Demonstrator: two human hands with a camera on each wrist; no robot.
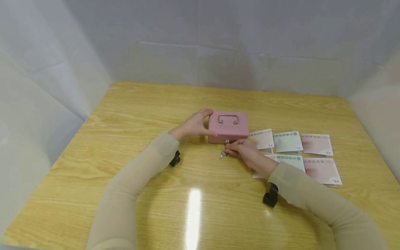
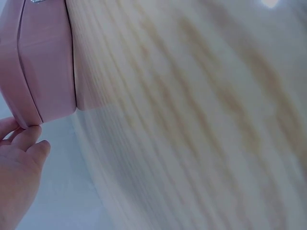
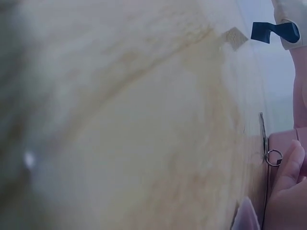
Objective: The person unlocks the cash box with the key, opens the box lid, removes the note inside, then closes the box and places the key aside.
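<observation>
Clearly the right hand (image 1: 245, 152) pinches a small key (image 1: 227, 142) at the lock on the front face of the pink cash box (image 1: 228, 126); a second key (image 1: 222, 155) hangs below on a ring and almost reaches the table (image 1: 125, 114). The thumb and first fingers are closed on the key head, and the other fingers are curled under them. The box sits near the middle of the table with its lid closed and its metal handle (image 1: 228, 119) lying flat on top.

I think the main risk is that the key is not fully seated or is turned at an angle; then it may jam, or the fingers may slip off the small head. A strong twist could also slide or rotate the light box, because only one hand steadies it.

The left hand (image 1: 193, 125) holds the left side of the box, thumb on the near corner, fingers over the far edge. In the left wrist view only the fingertips (image 2: 29, 136) touch the corner, so this hold seems light. Both forearms reach forward from the near edge, and the right wrist is bent toward the lock.

Banknotes (image 1: 287, 141) lie in two rows just right of the box, near the right wrist; a careless sleeve could shift them.
</observation>
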